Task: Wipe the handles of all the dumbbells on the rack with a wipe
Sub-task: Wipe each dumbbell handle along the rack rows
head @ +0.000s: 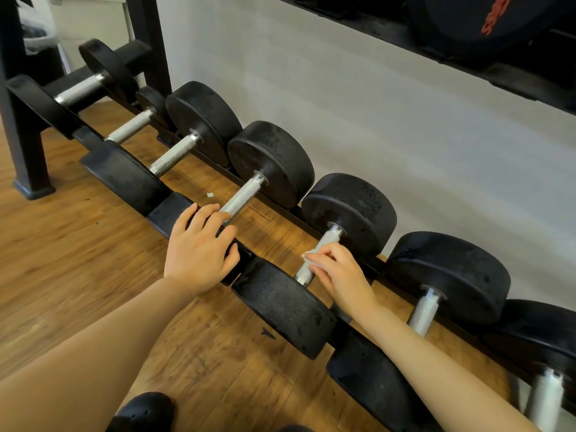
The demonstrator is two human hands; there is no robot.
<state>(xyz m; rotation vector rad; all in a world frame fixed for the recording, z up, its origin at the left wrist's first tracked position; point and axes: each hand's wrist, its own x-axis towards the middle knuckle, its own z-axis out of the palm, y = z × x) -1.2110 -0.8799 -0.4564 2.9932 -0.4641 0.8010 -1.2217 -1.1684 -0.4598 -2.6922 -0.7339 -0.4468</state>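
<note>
Right hand [338,272] is down on a knurled silver handle [318,255], fingers curled over a small white wipe [310,255] and pressing it onto the metal, just right of centre at about four o'clock. That dumbbell [349,213] has chunky black rubber heads, scuffed and dusty. Left hand [199,249] lies flat, fingers relaxed and spread across the near head of the neighbouring dumbbell [271,163] at nine o'clock, gripping nothing. Dumbbells run in a row along the black rack [28,169] from eleven o'clock down to five. Most of the wipe is hidden under the fingers. The last dumbbell at five o'clock is cut off by the edge. At one o'clock, red lettering [494,17] on a dark object, too cropped to read.
</note>
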